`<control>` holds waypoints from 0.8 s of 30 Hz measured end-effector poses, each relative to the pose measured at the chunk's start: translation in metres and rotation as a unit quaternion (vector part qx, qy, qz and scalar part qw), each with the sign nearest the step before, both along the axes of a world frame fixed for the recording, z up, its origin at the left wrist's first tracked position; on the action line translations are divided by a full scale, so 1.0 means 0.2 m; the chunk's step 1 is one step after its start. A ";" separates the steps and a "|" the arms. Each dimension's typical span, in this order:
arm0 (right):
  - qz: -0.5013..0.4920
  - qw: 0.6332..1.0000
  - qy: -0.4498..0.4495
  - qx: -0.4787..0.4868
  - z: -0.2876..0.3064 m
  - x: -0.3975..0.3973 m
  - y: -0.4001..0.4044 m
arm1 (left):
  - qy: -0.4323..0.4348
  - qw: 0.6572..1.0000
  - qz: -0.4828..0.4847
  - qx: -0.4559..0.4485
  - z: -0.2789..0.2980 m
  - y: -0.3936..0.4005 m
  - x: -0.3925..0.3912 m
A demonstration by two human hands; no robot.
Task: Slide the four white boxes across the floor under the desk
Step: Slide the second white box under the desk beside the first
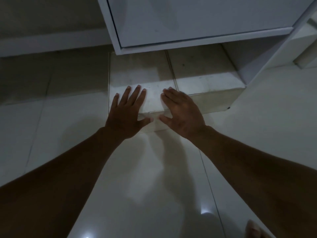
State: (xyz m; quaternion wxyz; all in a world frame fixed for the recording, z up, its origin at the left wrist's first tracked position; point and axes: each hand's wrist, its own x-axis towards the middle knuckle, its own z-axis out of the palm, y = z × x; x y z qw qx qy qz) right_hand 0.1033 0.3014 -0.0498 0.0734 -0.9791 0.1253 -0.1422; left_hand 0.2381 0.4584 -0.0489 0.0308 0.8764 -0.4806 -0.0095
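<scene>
Two white boxes lie side by side on the floor, their far ends under the white desk (197,19). My left hand (127,111) rests flat with fingers spread on the near end of the left box (137,71). My right hand (181,112) lies flat beside it, fingers reaching onto the seam between the left box and the right box (209,86). Both thumbs hang over the near edge of the left box. Neither hand grips anything. Whether more boxes lie underneath or behind is hidden.
Glossy white floor tiles (154,186) stretch toward me. A white desk side panel (267,62) stands right of the boxes. A low white ledge (51,42) runs along the left back. A bare foot (253,229) shows at the bottom right.
</scene>
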 end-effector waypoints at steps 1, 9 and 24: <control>-0.031 0.999 0.005 -0.016 0.00 0.00 -0.02 | 0.003 1.000 0.000 -0.003 0.00 -0.01 0.01; -0.194 0.979 0.060 -0.012 -0.05 0.03 -0.17 | -0.009 1.000 0.007 -0.012 -0.01 -0.07 0.11; -0.231 0.972 0.054 -0.003 -0.07 0.07 -0.13 | 0.027 0.999 0.030 0.018 0.01 -0.12 0.15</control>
